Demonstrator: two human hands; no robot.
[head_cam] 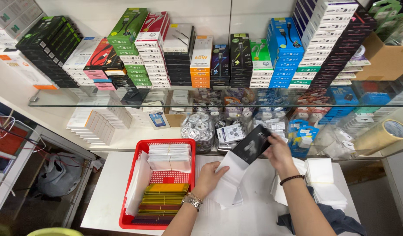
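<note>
shelves of stacked cable and charger boxes (201,52) fill the upper half of the frame behind a glass shelf (123,104), and a white table (109,196) runs across the lower half. at lower centre the left hand (209,177) lies on a white paper sleeve (230,179), fingers closed over its near edge and pinning it to the table. just right of centre the right hand (278,154) pinches the upper end of a flat black packet (252,144), tilted so its lower end meets the sleeve's open mouth. judged from this, the step in hand is slipping the packet into the sleeve; the next move seems to call for keeping the mouth open while the packet slides down and to the left. at lower left, a red basket (136,150) holds white sleeves and a row of coloured flat packs (163,199). more white sleeves (319,171) lie stacked at lower right, beside a roll of tape (383,136).
</note>
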